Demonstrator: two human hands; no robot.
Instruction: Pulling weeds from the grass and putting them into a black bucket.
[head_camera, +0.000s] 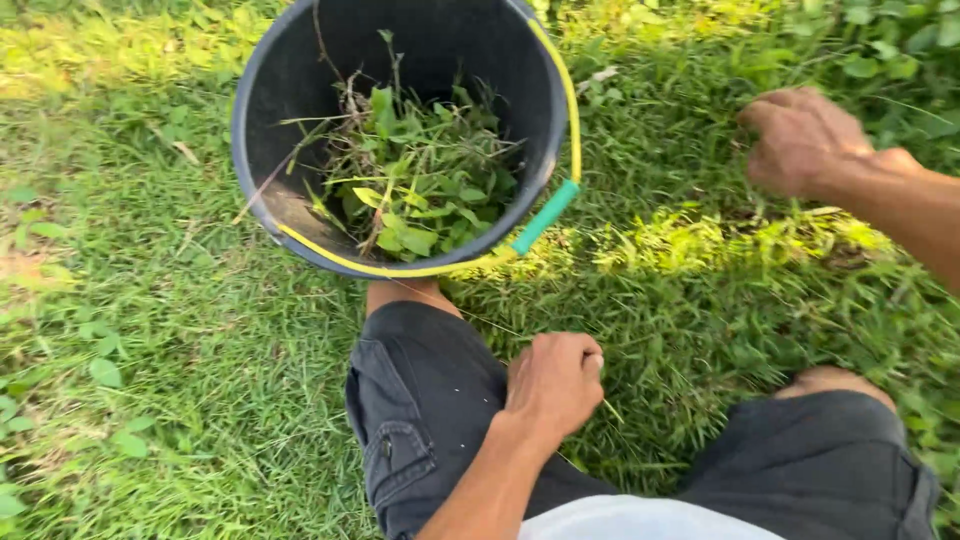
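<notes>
A black bucket (262, 120) with a yellow wire handle and a green grip (545, 217) stands on the grass ahead of my knees. Pulled green weeds (420, 185) lie in its bottom. My left hand (553, 382) is closed in a fist just above my left thigh, with a thin grass blade trailing from it. My right hand (800, 140) reaches out to the right of the bucket, fingers curled down into the grass (690, 300); whether it grips anything is hidden by the back of the hand.
I crouch in dark shorts (420, 400), knees apart over the lawn. Broad-leaved weeds (880, 50) grow at the upper right and along the left edge (100, 370). A sunlit patch (740, 240) lies under my right arm.
</notes>
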